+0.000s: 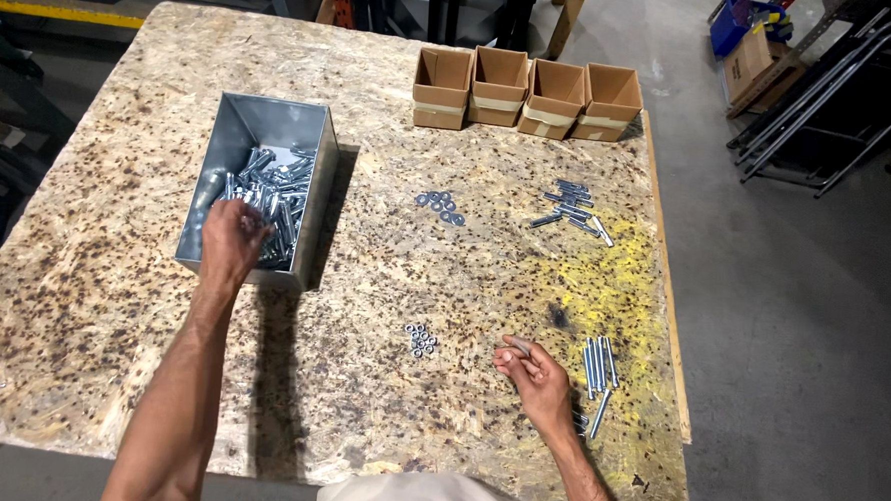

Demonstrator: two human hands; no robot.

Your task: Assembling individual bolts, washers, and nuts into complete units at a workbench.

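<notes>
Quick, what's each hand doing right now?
Left hand: down in the metal bin among the bolts; grip cannot be told.
Right hand: holding one bolt.

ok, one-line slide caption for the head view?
Left hand reaching into a metal bin of bolts; right hand holding a bolt beside sorted piles on the table.
</notes>
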